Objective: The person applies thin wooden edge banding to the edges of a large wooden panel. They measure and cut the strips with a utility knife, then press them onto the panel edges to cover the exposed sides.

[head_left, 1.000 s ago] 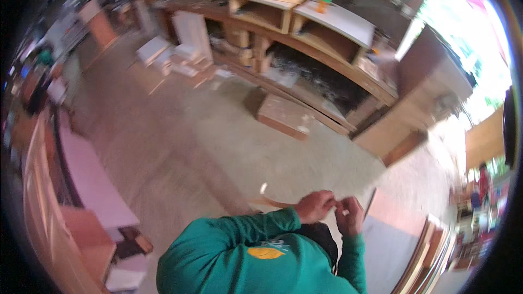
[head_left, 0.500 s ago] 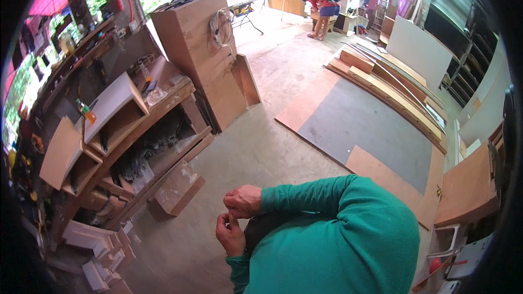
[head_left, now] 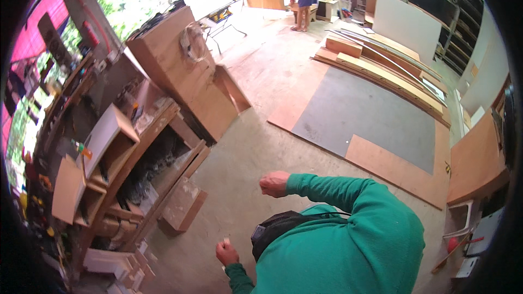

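Note:
My right hand (head_left: 275, 183) is held out over the floor with its fingers curled closed; anything inside them is hidden. Lower down, my left hand (head_left: 227, 252) is also closed, and a small pale tip shows at its top, too small to name. The hands are well apart and touch neither each other nor any furniture. A black waist pouch (head_left: 272, 230) hangs against my green top, between my two forearms. Nearest beyond the hands, on the left, a wooden box-like block (head_left: 184, 206) lies on the floor.
A workbench (head_left: 143, 130) with open cabinet pieces (head_left: 111, 144) runs along the left, beside a tall wooden cabinet (head_left: 174, 71). Large panels (head_left: 365, 114) lie on the floor at right, with stacked boards (head_left: 381, 71) behind. Another person (head_left: 300, 0) bends over at the back.
My hands, together before, have moved apart: the right went up and to the right, the left slightly down. The black pouch shows more fully. The view has shifted a little.

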